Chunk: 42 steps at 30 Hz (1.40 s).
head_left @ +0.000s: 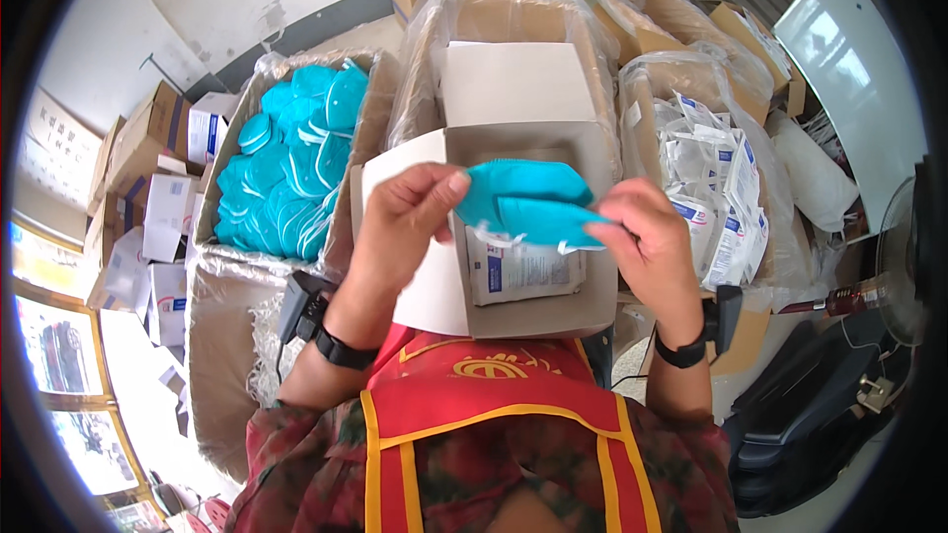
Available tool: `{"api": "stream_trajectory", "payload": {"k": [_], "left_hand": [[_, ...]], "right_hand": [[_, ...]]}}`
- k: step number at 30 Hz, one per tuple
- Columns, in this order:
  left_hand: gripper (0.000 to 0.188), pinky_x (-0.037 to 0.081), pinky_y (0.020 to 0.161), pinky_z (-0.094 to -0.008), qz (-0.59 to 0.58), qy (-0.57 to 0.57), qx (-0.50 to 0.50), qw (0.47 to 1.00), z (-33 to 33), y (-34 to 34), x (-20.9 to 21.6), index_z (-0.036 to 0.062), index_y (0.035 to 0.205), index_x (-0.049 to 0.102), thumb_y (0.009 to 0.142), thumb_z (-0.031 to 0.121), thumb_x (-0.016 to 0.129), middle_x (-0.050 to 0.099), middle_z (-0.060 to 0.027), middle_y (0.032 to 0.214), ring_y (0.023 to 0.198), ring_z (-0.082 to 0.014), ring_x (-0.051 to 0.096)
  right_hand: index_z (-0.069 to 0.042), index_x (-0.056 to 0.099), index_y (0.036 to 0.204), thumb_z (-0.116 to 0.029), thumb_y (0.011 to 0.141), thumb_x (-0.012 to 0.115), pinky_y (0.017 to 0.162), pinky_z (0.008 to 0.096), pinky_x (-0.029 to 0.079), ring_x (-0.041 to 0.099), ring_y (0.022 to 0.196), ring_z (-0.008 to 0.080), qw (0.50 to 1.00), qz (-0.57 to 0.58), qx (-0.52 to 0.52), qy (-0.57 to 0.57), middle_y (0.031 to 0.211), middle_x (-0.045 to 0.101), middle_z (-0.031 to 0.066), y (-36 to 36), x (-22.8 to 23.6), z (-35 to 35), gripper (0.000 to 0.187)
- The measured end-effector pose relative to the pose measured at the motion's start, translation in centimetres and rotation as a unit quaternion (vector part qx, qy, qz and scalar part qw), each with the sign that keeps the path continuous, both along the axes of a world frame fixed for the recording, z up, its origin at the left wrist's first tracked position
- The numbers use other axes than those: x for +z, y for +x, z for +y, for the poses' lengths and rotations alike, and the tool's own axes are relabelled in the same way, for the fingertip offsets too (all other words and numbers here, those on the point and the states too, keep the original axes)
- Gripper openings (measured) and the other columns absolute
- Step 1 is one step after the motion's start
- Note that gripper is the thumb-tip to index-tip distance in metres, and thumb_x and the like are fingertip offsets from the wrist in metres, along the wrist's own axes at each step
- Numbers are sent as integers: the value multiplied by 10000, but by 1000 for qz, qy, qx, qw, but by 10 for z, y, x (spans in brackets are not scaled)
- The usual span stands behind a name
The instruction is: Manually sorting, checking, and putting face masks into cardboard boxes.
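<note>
Between my two hands is a teal face mask (513, 188), folded in two layers with white bits along its lower edge. My left hand (407, 212) pinches its left end between thumb and fingers. At the other end, my right hand (647, 237) grips the lower right corner with closed fingers. Beneath the mask stands an open white cardboard box (432, 281), its flaps spread. A white printed packet (528, 274) lies inside it, partly covered by the mask.
A plastic-lined carton (370, 128) heaped with teal masks (286, 163) stands at left. White packets (726, 183) fill a lined carton on the right. Behind the box is another lined carton (513, 10). Small boxes (170, 217) pile up far left; a black seat (810, 434) is lower right.
</note>
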<state>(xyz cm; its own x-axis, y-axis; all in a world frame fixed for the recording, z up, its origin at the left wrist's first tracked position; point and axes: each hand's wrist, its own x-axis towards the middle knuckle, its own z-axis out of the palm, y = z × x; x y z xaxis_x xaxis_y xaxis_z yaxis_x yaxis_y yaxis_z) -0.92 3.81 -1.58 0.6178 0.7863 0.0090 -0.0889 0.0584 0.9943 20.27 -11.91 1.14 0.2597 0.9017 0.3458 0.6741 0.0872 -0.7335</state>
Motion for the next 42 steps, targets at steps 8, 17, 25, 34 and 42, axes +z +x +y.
{"api": "stream_trajectory", "payload": {"k": [8, 17, 25, 34, 42], "left_hand": [[134, 458, 725, -237, 20, 242, -48, 969, 6, -12, 7, 14, 950, 702, 871, 121, 688, 600, -54, 944, 838, -125, 571], [404, 482, 744, -293, -180, -165, 35, 969, -18, -19, 29, 45, 883, 600, 1000, 398, 442, 605, -51, 831, 788, -155, 580], [461, 257, 471, -256, -264, -32, 190, 945, 33, -91, 37, 138, 573, 380, 966, 323, 535, 360, -4, 515, 483, -98, 323], [414, 301, 438, -238, -167, -10, 167, 972, 16, -88, 4, 88, 582, 474, 954, 240, 574, 447, -21, 535, 450, -94, 400], [344, 303, 465, -229, -34, 10, 110, 993, 5, -69, -14, 63, 604, 531, 923, 165, 610, 497, -14, 534, 473, -68, 407]], "right_hand": [[-55, 669, 814, -105, 727, 759, 856, 372, 461, 565, 1035, 295, 978, -176, 82, 73, 1186, 572, 148, -23, 28, -5, 135], [-42, 543, 1005, -76, 852, 633, 652, 377, 471, 564, 762, 339, 978, -116, 94, 144, 855, 549, 125, -78, 27, 49, 181], [-33, 592, 1129, -115, 856, 626, 802, 360, 478, 592, 906, 309, 978, -129, 164, -15, 943, 612, 129, -28, -43, 82, 286], [-35, 626, 953, -120, 758, 661, 873, 396, 441, 570, 983, 298, 907, -333, 182, -182, 943, 616, 122, -14, -159, 72, 216], [-44, 593, 924, -58, 761, 643, 821, 414, 453, 571, 909, 332, 954, -243, 134, -111, 911, 600, 126, -30, -132, 37, 171]]}}
